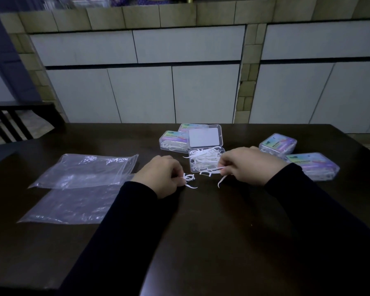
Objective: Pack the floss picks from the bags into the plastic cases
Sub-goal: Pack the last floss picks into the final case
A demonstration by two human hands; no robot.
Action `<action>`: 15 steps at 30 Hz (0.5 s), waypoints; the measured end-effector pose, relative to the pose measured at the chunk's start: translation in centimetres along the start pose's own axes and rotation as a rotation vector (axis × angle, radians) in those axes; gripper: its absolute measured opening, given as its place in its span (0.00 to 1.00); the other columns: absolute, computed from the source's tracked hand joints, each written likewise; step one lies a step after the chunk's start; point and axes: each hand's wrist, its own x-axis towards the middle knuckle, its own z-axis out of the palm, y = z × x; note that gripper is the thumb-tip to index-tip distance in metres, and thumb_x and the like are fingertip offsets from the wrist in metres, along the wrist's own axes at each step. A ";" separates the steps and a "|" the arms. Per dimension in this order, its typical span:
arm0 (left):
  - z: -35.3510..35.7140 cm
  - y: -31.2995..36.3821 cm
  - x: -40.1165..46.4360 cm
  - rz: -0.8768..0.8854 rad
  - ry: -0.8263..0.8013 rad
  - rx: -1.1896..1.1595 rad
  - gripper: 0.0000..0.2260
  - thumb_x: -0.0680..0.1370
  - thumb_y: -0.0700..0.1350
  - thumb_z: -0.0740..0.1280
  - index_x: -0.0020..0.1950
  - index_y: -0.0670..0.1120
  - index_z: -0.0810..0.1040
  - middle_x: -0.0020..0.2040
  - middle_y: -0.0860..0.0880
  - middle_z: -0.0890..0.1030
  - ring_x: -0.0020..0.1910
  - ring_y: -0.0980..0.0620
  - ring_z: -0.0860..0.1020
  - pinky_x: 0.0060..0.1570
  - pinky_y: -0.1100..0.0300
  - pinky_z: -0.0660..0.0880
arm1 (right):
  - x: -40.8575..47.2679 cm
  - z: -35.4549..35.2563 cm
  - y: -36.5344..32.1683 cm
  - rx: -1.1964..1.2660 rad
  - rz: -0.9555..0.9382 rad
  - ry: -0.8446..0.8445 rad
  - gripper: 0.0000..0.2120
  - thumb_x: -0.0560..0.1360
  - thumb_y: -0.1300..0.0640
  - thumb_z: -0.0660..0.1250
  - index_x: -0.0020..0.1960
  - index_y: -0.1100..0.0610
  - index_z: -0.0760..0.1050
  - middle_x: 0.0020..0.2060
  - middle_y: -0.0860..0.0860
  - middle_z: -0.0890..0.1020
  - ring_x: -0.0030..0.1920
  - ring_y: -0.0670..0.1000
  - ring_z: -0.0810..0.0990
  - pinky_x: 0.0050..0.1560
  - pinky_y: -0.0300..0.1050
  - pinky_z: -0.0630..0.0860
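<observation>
An open clear plastic case (192, 167) sits mid-table, heaped with white floss picks (203, 159), its lid (204, 136) standing up behind. My left hand (158, 176) pinches a few floss picks (189, 178) just left of the case's front. My right hand (250, 165) pinches floss picks (221, 180) at the case's front right corner; one hangs down toward the table. Two flat clear plastic bags (83, 169) (68, 206) lie at the left.
Two closed, labelled cases (173, 139) stand behind the open one on its left, two more (278, 144) (314, 165) at the right. The dark table (201, 231) meets a tiled cabinet wall behind. A dark chair (13, 118) stands at the far left.
</observation>
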 end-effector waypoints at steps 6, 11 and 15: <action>-0.4 0.5 -0.5 0.000 -0.027 -0.099 0.07 0.72 0.51 0.74 0.38 0.56 0.76 0.45 0.58 0.78 0.47 0.59 0.74 0.48 0.63 0.68 | 0.2 0.4 0.9 0.089 -0.008 -0.018 0.02 0.77 0.49 0.66 0.48 0.43 0.73 0.44 0.41 0.75 0.50 0.45 0.73 0.59 0.45 0.65; -0.7 0.8 -0.6 -0.062 -0.040 -0.122 0.05 0.71 0.51 0.75 0.41 0.58 0.79 0.47 0.57 0.81 0.48 0.59 0.76 0.49 0.64 0.69 | 0.2 0.4 0.0 -0.024 0.000 -0.002 0.07 0.76 0.47 0.67 0.53 0.45 0.77 0.46 0.43 0.77 0.53 0.48 0.73 0.58 0.47 0.61; 0.0 1.0 -0.2 -0.107 -0.104 -0.018 0.05 0.75 0.54 0.69 0.49 0.57 0.77 0.54 0.52 0.78 0.55 0.51 0.75 0.58 0.56 0.71 | 0.5 0.8 -1.2 -0.221 0.032 -0.019 0.06 0.79 0.47 0.63 0.52 0.48 0.75 0.48 0.49 0.76 0.58 0.53 0.72 0.62 0.54 0.61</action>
